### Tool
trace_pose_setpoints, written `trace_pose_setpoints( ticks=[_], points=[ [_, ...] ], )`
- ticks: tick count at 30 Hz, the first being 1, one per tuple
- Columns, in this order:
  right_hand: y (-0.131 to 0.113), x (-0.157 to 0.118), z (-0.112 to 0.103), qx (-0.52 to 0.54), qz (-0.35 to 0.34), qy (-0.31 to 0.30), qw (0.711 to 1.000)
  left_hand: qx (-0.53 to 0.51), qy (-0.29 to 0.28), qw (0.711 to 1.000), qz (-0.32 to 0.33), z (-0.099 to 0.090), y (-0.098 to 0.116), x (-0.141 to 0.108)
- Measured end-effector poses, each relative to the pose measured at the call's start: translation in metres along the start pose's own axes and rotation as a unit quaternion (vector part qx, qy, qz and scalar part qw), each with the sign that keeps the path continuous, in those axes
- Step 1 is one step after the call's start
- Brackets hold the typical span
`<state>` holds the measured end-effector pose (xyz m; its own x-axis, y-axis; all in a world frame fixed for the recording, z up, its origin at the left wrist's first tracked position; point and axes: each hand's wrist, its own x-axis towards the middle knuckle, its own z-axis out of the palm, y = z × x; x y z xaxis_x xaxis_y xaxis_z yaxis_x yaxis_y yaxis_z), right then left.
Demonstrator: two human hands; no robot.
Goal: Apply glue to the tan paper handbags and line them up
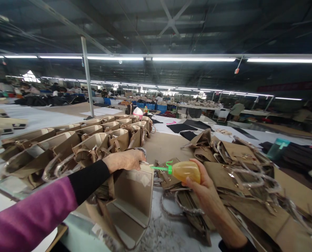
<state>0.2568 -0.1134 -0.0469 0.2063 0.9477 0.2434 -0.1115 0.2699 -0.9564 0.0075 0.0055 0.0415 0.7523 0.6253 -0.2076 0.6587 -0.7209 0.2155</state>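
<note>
My left hand [125,160] is closed on the upper edge of an open tan bag [134,189], whose pale inner side faces me. In my right hand [201,178] is a yellow squeeze bottle [186,171] with a green nozzle. The bottle lies nearly level, its nozzle pointing left, and the tip is at the bag's top edge near my left fingers. Whether the tip touches the edge, I cannot tell.
Rows of open tan bags [92,140] stand on the table at the left. Flatter brown bags [237,175] are piled at the right, with a teal cup [278,148] beyond. Black pieces [188,126] lie farther back. People work in the distance.
</note>
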Motion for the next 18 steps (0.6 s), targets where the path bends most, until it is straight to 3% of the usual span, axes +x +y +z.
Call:
trace_pose_setpoints(
  ticks=[8, 12, 18],
  points=[
    [0.001, -0.011, -0.003, -0.064, 0.033, -0.018, 0.997, 0.044, 0.017, 0.999, -0.025, 0.0, 0.009, -0.003],
    [-0.003, -0.014, 0.003, -0.085, 0.018, -0.01, 0.996, 0.076, 0.026, 0.996, -0.048, 0.0, 0.011, -0.007],
    [-0.004, -0.01, 0.008, -0.114, -0.026, 0.022, 0.993, 0.069, 0.026, 0.996, -0.053, 0.02, -0.003, 0.003]
  ],
)
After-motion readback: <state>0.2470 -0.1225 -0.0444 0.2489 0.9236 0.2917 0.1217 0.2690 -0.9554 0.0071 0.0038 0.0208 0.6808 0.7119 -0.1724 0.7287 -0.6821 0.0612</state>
